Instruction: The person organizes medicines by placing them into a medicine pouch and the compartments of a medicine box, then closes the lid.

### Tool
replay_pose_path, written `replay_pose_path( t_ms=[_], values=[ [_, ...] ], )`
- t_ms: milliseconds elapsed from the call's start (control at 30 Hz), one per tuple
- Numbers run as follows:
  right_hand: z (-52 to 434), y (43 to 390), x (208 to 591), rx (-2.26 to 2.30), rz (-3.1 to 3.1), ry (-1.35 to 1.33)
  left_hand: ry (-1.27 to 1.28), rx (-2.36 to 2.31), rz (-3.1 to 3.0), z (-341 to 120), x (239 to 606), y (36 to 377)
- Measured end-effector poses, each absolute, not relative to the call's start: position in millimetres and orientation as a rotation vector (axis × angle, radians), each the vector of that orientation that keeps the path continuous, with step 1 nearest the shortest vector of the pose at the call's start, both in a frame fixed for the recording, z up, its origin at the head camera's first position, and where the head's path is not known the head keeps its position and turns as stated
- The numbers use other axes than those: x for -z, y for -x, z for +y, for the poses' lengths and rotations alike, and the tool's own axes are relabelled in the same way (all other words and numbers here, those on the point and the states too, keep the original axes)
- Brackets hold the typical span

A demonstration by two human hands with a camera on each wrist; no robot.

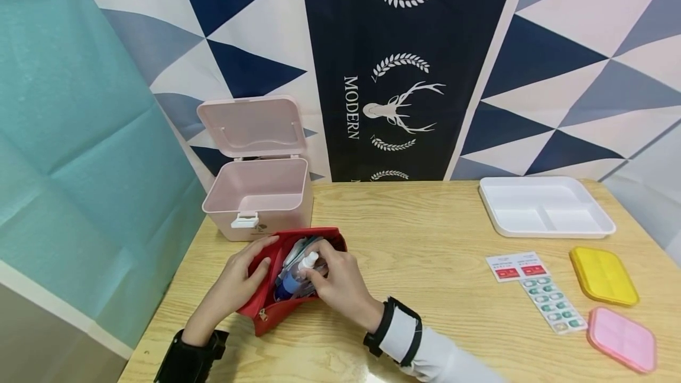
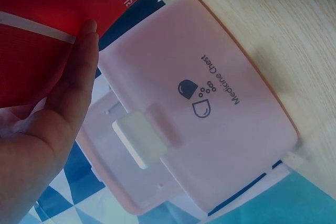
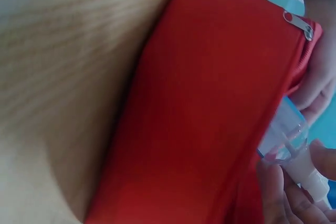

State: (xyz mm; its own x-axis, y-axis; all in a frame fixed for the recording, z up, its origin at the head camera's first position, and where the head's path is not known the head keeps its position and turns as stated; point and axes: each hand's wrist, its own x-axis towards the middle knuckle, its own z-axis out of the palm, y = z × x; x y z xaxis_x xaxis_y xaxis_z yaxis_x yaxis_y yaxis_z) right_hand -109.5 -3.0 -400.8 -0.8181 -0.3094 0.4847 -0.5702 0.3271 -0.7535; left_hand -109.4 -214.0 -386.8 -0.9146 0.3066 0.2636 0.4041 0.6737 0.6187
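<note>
Two hands were at a red pouch [image 1: 276,306] on the near left part of the wooden table [image 1: 425,241]. The left hand [image 1: 242,276] held the pouch's left edge, fingers curled over it. The right hand [image 1: 337,279] pinched a small spray bottle [image 1: 298,273] that stuck out of the open pouch. Just behind stood a pink box [image 1: 258,194], lid up.

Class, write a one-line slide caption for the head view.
Right hand grips a spray bottle in the red pouch held by the left hand.
</note>
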Motion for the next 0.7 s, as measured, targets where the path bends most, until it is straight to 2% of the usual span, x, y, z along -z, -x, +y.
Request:
replay_pose_path(
  t_ms=[267,700],
  values=[
    [-15.7,115.2,411.3,-1.679,-2.505,-0.685,0.587,1.060,-2.742,-213.2,387.4,109.2],
    [-24.6,125.7,420.4,-1.655,-2.645,-0.605,0.588,1.059,-2.734,-215.1,389.4,110.9]
  ],
)
